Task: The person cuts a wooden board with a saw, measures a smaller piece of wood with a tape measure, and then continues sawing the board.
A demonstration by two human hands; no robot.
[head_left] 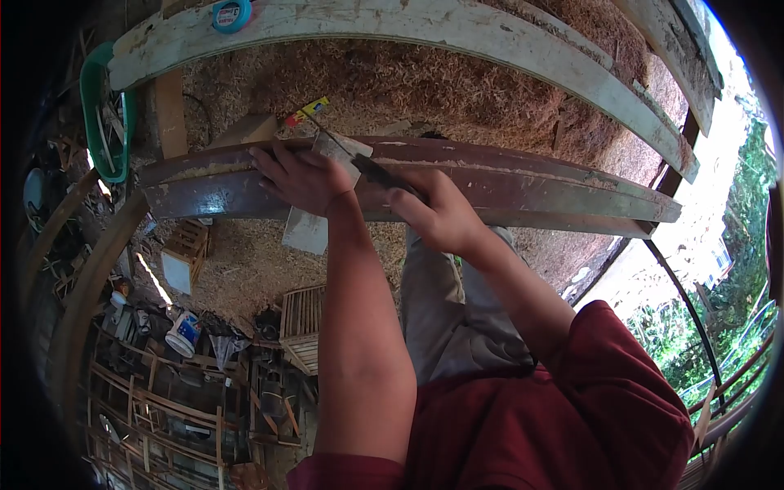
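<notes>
My right hand (433,208) is closed around the dark handle of a hand saw (365,166). Its thin blade shows nearly edge-on and points up and to the left, across a pale board (306,229). That board lies crosswise over a brown wooden beam (490,184), with both of its ends showing. My left hand (298,173) rests on the beam and board with fingers spread, left of the blade. Part of the board is hidden beneath my left hand and wrist.
A pale curved beam (367,23) crosses beyond, carrying a blue tape roll (232,15). At far left hangs a green plastic tub (92,114). Wood shavings (245,269) cover the floor. Wooden crates (186,249) and a white bucket (183,335) stand at lower left.
</notes>
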